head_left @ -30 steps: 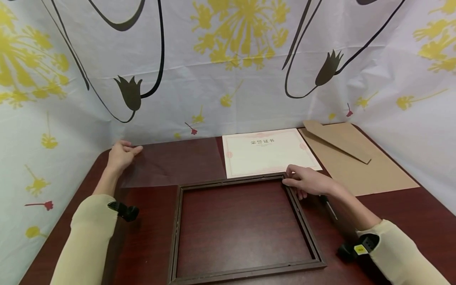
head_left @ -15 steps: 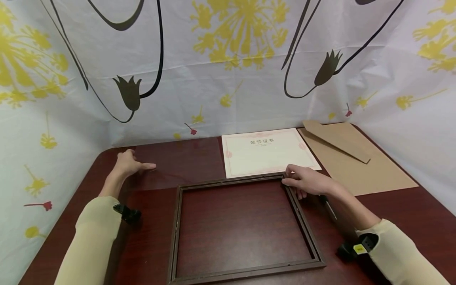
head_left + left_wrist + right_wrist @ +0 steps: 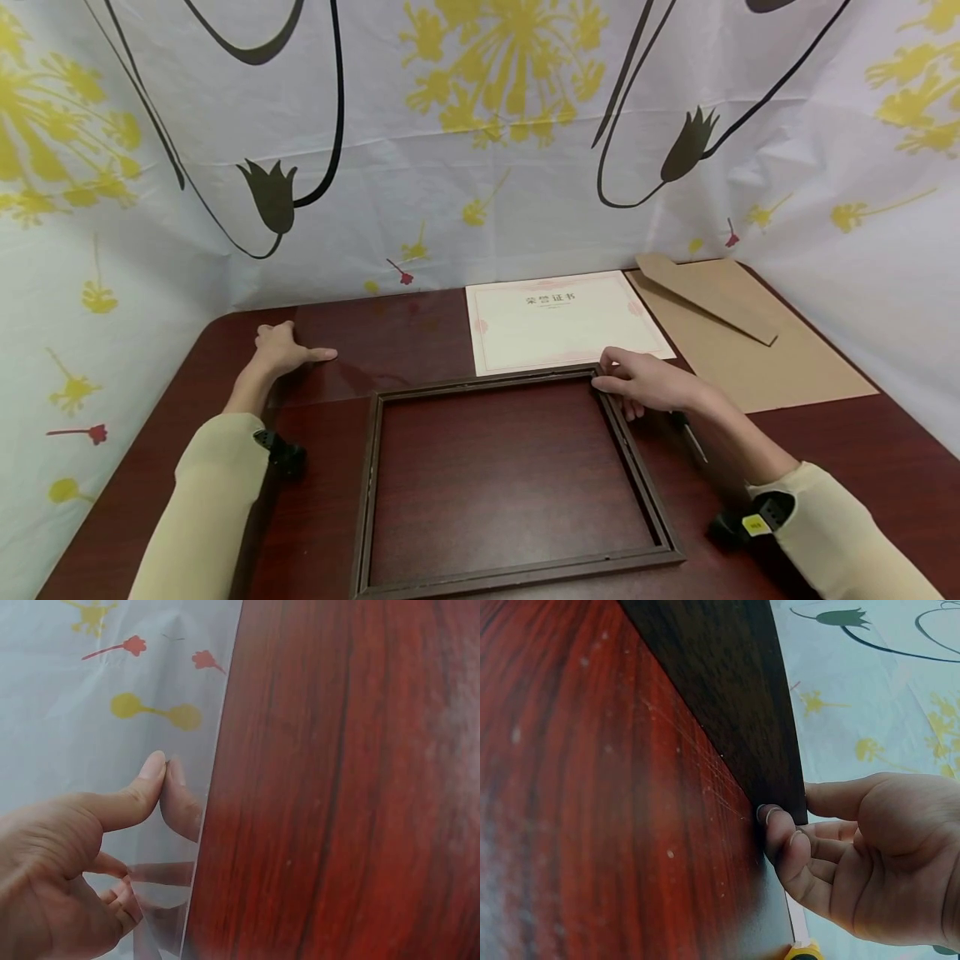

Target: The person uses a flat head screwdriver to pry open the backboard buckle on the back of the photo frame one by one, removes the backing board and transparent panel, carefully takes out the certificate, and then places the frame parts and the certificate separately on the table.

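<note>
My left hand [image 3: 279, 348] pinches the left edge of a clear plastic sheet [image 3: 390, 346] at the table's far left. In the left wrist view the thumb lies flat on the glossy sheet [image 3: 196, 742], which mirrors it, and the other fingers curl at its edge. A dark brown picture frame [image 3: 517, 575] with a bare opening lies in front of me. Its far right corner is gripped by my right hand [image 3: 648, 379]. The right wrist view has the thumb on one side of the frame [image 3: 739, 705] and curled fingers at the other.
A cream certificate [image 3: 562, 329] with a pink border lies beyond the frame. Right of it is a brown backing board [image 3: 795, 367] with a folded-out stand [image 3: 712, 304]. A thin tool with a metal shaft [image 3: 693, 442] lies beside the right hand. Patterned white cloth [image 3: 495, 225] walls the table.
My left hand has moved right and a little nearer to me, with the clear sheet's left edge following. The right hand and the frame have stayed in place.
</note>
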A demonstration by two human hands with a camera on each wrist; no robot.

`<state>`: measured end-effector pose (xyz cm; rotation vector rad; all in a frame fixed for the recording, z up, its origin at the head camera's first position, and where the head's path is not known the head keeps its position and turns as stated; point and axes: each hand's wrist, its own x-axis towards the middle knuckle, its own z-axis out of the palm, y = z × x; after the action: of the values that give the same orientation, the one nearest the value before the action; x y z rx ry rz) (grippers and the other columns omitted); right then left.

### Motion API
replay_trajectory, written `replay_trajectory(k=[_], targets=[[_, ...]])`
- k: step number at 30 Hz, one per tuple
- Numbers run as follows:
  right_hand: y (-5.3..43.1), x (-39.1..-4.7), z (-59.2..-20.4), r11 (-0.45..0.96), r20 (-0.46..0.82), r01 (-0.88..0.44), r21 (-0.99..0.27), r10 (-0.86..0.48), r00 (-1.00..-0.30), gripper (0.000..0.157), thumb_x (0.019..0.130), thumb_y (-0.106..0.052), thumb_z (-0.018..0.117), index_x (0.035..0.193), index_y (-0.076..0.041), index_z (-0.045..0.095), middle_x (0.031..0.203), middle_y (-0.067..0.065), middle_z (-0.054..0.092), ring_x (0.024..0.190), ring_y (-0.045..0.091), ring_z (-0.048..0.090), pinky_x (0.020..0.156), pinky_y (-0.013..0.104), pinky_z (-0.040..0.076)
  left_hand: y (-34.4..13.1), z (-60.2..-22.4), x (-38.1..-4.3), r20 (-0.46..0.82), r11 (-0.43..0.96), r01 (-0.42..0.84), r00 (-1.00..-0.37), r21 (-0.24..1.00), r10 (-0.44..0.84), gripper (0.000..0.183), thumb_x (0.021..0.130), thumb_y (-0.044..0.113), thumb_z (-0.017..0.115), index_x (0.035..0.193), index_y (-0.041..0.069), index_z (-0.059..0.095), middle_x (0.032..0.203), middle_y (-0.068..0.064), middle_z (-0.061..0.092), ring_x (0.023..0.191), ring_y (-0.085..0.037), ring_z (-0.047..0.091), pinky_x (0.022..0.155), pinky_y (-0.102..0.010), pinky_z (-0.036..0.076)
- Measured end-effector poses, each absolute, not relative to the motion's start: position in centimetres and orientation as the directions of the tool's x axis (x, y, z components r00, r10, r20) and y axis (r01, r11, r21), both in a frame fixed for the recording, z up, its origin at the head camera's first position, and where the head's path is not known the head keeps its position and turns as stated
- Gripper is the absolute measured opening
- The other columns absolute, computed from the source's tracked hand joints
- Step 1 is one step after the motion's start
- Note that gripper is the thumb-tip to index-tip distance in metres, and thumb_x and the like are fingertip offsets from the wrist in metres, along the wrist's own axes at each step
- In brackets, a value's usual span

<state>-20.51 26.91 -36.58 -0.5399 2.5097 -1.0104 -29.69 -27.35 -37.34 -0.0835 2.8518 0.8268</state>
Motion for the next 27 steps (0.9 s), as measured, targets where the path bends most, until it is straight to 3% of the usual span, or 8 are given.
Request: replay_trajectory(k=[3,15,27], targets=[[26.9,-20.5,-36.6,0.664,-0.200,-0.205,-0.719,-0.481,-0.854,0.023,0.105,-0.024,0.057,0.100,-0.005,0.045,0.066,0.008,0.058,0.053,0.025,0.061,0.052,0.036,0.052,-27.2,-37.4,-29.7,-0.187,0.839,-0.111,-0.982,0.532,-0.012,0.107,0.091,0.037,0.076,0.152,-0.020,0.009,0.149,-0.050,-0.002,0.141,-0.064,-0.005,0.111,-0.071,0.017],[26.7,-20.5,-36.4,0.658,-0.195,-0.201,-0.725,-0.477,-0.857,0.022,0.105,-0.023,0.058,0.101,-0.005,0.045,0.065,0.006,0.059,0.052,0.024,0.061,0.052,0.036,0.052,-26.7,-37.6,-29.4,-0.167,0.838,-0.113,-0.986,0.534,-0.026,0.103,0.092,0.040,0.074,0.151,-0.020,0.015,0.145,-0.049,0.007,0.132,-0.060,0.011,0.107,-0.069,0.022],[26.7,-20.3,-36.5,0.668,-0.200,-0.190,-0.719,-0.461,-0.864,0.025,0.104,-0.026,0.060,0.100,-0.005,0.047,0.064,0.007,0.060,0.052,0.025,0.062,0.053,0.036,0.052,-26.3,-37.5,-28.3,-0.152,0.812,-0.138,-0.987,0.567,-0.062,0.092,0.098,0.037,0.065,0.152,-0.018,0.014,0.148,-0.050,0.002,0.137,-0.064,0.003,0.111,-0.071,0.011]])
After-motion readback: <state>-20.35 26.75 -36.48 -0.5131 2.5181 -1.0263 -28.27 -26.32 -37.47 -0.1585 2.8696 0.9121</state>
